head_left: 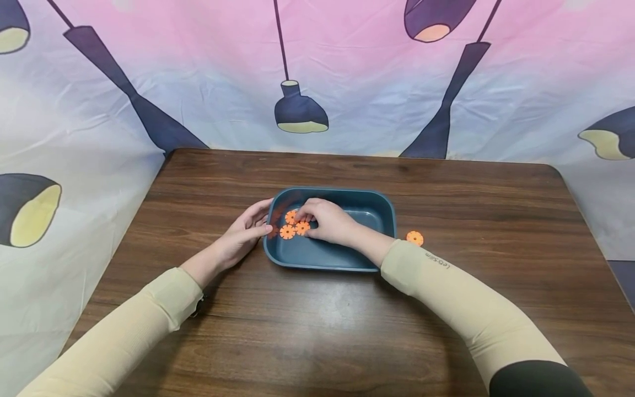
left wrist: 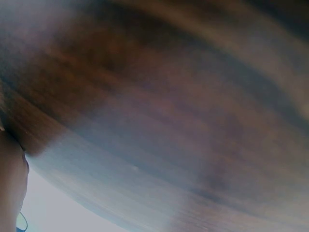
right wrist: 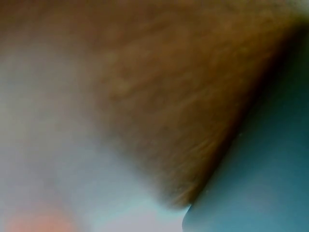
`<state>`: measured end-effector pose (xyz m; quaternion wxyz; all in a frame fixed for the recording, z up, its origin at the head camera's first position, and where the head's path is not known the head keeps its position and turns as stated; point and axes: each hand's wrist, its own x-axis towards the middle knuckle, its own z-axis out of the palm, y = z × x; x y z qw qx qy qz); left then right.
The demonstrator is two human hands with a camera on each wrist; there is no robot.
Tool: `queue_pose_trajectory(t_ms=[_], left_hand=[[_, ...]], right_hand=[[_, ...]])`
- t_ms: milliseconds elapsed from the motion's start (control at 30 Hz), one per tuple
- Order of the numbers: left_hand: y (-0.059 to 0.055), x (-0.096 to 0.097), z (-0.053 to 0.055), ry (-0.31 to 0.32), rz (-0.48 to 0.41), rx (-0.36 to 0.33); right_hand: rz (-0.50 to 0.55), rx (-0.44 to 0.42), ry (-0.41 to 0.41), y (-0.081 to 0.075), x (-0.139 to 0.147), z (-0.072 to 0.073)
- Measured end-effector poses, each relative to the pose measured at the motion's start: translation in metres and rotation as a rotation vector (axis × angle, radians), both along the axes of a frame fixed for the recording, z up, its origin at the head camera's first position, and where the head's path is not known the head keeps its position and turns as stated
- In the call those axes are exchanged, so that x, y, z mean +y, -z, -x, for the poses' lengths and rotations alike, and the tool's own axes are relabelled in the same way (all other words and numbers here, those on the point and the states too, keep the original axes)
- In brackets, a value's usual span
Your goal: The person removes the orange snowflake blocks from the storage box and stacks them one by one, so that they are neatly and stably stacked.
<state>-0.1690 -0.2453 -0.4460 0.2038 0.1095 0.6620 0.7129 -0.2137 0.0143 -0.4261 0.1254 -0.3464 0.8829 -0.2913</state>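
Note:
A dark blue rectangular tray (head_left: 342, 267) stands on the table. My left hand (head_left: 243, 234) grips its left end, thumb over the rim and fingers along the outside wall. Inside, my right hand (head_left: 324, 220) reaches down with thumb and fingertips around an orange notched plastic disc (head_left: 302, 227). Two more orange discs (head_left: 287, 231) lie close beside it on the tray's left side, one partly behind the fingertips. The right wrist view is blurred, with skin and the blue tray wall (right wrist: 270, 174). Mostly blurred tabletop fills the left wrist view.
Another orange disc (head_left: 414, 238) lies on the wooden table (head_left: 307, 331) just right of the tray, close to the right sleeve (head_left: 446, 281). A printed cloth with lamp drawings (head_left: 357, 82) hangs behind the table's far edge.

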Motion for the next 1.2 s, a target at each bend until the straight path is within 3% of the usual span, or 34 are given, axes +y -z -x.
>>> queue_pose_trajectory(t_ms=[433, 833, 1200], left_hand=[[-0.001, 0.0, -0.001, -0.007, -0.005, -0.008], [-0.001, 0.0, -0.001, -0.002, -0.004, -0.004], [0.0, 0.0, 0.0, -0.007, 0.0, -0.005]], right_hand=[[0.028, -0.02, 0.017, -0.003, 0.003, -0.002], [0.135, -0.068, 0.022, -0.007, 0.011, -0.001], [0.17, -0.095, 0.027, -0.027, 0.023, -0.008]])
